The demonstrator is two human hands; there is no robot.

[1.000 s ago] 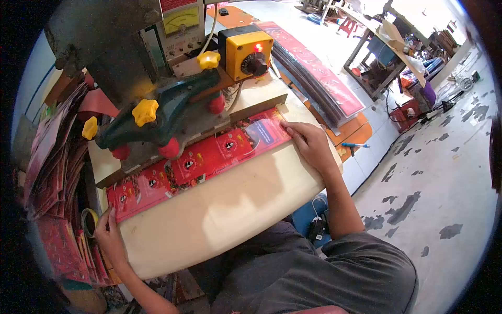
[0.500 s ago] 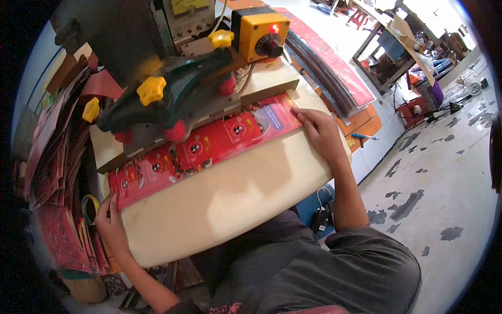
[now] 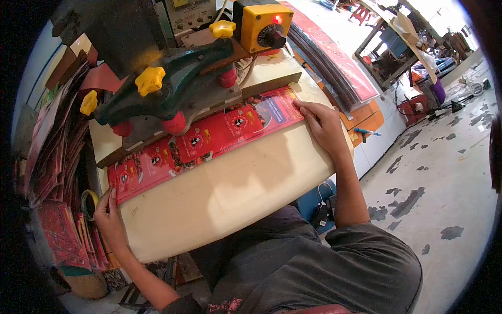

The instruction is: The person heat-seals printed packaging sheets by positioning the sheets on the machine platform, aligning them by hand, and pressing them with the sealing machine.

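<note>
A long red printed strip, glossy like plastic, lies along the pale padded work surface. Its far long edge runs against the metal bar of a press-like machine. My left hand pinches the strip's left end, thumb and fingers closed at the corner. At the right end, my right hand grips the edge with its thumb on top; the fingers underneath are partly hidden. A dark green bracket with yellow knobs and red supports stands over the far side of the strip.
A yellow control box with a black dial and lit red lamp sits on the machine. Stacked red printed sheets lean at left, near a tape roll. More printed sheets and a blue pen lie on the right.
The view has shifted slightly, so the machine and surface appear a little higher. Both hands keep their hold on the strip's ends, with little visible movement.
</note>
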